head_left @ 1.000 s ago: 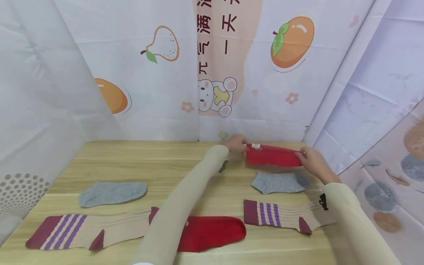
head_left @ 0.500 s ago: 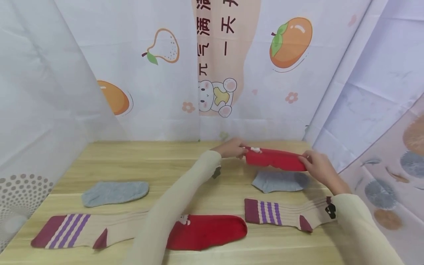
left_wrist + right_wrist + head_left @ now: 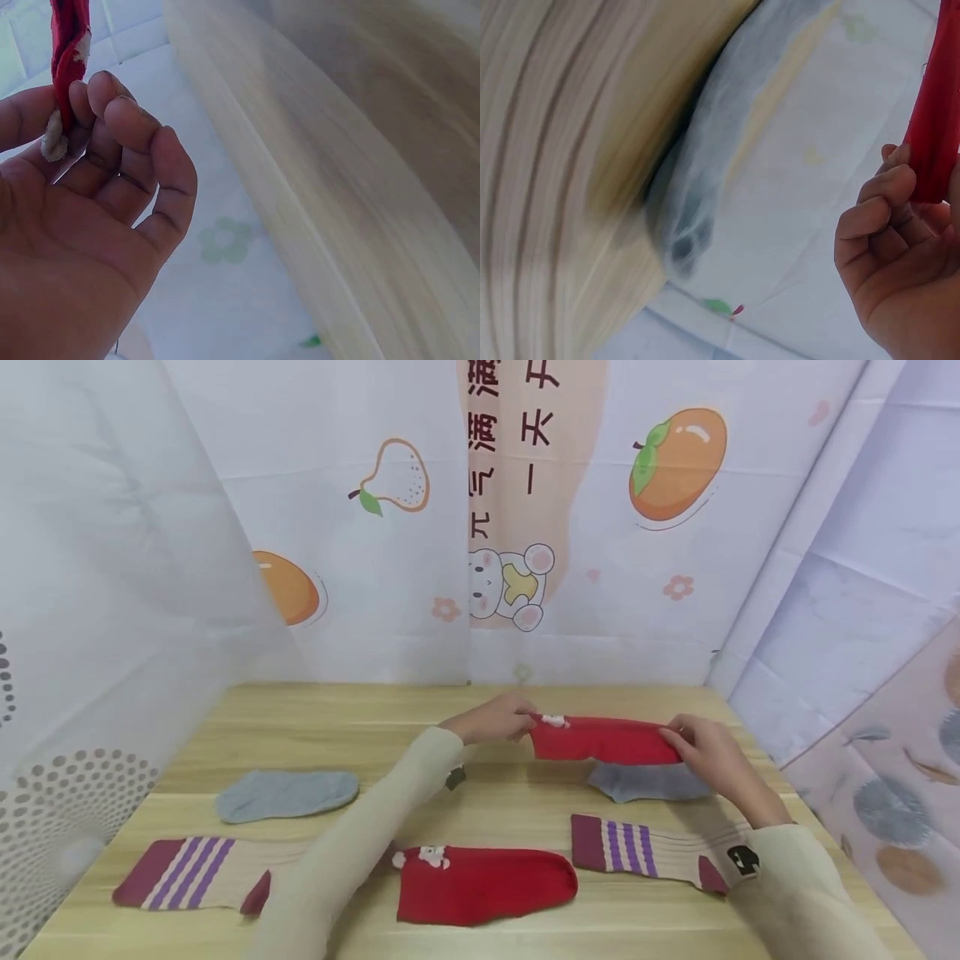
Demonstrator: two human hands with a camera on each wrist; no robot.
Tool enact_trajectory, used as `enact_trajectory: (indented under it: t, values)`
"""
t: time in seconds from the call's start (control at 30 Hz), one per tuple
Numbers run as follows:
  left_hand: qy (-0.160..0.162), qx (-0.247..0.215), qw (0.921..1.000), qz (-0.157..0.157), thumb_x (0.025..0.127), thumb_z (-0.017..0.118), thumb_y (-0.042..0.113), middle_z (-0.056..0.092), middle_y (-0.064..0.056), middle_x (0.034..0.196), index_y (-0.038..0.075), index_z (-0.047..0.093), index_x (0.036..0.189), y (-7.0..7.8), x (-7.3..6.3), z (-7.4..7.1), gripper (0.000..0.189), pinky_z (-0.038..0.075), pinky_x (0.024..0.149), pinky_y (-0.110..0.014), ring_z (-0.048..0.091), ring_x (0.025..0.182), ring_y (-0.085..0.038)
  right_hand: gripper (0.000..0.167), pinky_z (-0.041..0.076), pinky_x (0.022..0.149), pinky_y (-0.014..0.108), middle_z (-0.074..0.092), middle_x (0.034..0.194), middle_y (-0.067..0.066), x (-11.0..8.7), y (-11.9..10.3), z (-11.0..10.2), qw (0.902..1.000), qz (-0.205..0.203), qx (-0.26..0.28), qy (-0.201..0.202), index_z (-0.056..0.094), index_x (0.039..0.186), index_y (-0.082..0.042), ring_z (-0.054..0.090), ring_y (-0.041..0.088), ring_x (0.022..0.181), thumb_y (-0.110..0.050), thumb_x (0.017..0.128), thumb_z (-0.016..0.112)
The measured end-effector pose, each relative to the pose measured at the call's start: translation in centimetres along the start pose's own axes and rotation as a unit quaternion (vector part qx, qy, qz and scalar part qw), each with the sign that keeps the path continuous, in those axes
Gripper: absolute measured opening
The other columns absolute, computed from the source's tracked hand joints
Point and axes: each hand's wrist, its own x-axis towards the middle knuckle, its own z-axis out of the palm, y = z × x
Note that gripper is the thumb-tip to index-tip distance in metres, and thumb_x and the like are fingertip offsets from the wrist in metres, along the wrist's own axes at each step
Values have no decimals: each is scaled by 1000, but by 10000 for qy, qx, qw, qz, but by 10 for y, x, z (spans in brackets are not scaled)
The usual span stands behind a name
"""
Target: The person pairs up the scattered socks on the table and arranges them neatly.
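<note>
A red sock (image 3: 600, 739) with a white patch is stretched sideways between both hands, lifted off the table. My left hand (image 3: 497, 718) pinches its patched end; in the left wrist view the thumb and index finger of that hand (image 3: 97, 180) meet on the red cloth. At the other end my right hand (image 3: 705, 752) pinches the sock, and the right wrist view shows that hand (image 3: 900, 240) with its other fingers curled. Beneath the raised sock lies a grey sock (image 3: 648, 783), partly covered by it. A second red sock (image 3: 487, 885) lies flat at the front middle.
On the wooden table (image 3: 480, 818) another grey sock (image 3: 288, 795) lies at the left. A striped cream sock (image 3: 195, 872) is partly hidden by the left sleeve (image 3: 360, 852). Its like, a striped sock (image 3: 652, 852), lies beside the right sleeve. White printed curtains (image 3: 360, 568) stand behind.
Both hands have brought the held red sock toward the front and a little left, so it now overlaps the grey sock in the head view. The grip at both ends stays the same.
</note>
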Motion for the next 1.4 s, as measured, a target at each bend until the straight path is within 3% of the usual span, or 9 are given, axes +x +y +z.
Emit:
enact_trajectory:
  t: [0.17,0.37,0.6,0.77,0.97,1.2,1.4]
  values:
    - [14,194,9998,-4,100,49,21,52,0,67,-7,63,99,-1,-19,-3,31,42,61,-27,46,60,-13,13,37,53,26,51,62,-6,-6,-14,2,9997,-199,93,71,68,86,-10,43,8,56,-18,96,67]
    - [77,380,9992,127,101,49,21,54,0,67,-1,62,90,3,-48,-2,27,45,64,-29,49,63,-13,7,38,52,24,53,64,-8,-14,-26,6,9979,-553,170,297,69,89,-11,43,6,56,-14,95,69]
    - [146,250,9994,170,101,51,22,54,3,67,21,64,95,-8,-91,3,15,47,63,-27,49,59,-10,3,40,54,23,55,68,-13,-19,-56,-2,9942,-1058,26,173,69,90,-13,45,3,58,-13,92,71]
    - [302,255,9990,205,101,51,19,59,-2,73,21,63,92,-13,-116,6,15,49,64,-29,52,63,-11,8,42,54,22,54,68,-16,-18,-76,0,9894,-1449,-37,77,68,88,-16,44,0,59,-10,91,72]
    - [277,294,9992,72,101,51,19,63,-3,80,23,66,98,-18,-135,8,16,50,66,-29,54,66,-11,13,40,51,21,50,66,-17,-21,-86,13,9883,-1515,149,-49,66,93,-15,41,-2,55,-6,89,73]
    - [290,831,9961,-11,101,53,22,66,1,87,20,66,110,-12,-161,-7,16,52,75,-32,58,75,-10,13,40,49,20,46,62,-18,-18,-101,21,9857,-1600,460,-242,64,93,-18,40,-4,51,-7,91,71]
    - [193,1022,9945,122,101,54,18,60,0,76,19,62,98,-14,-180,-19,9,51,67,-29,52,66,-8,17,39,48,18,49,65,-18,-20,-118,29,9772,-2043,512,-270,64,92,-16,38,-5,53,-2,88,73]
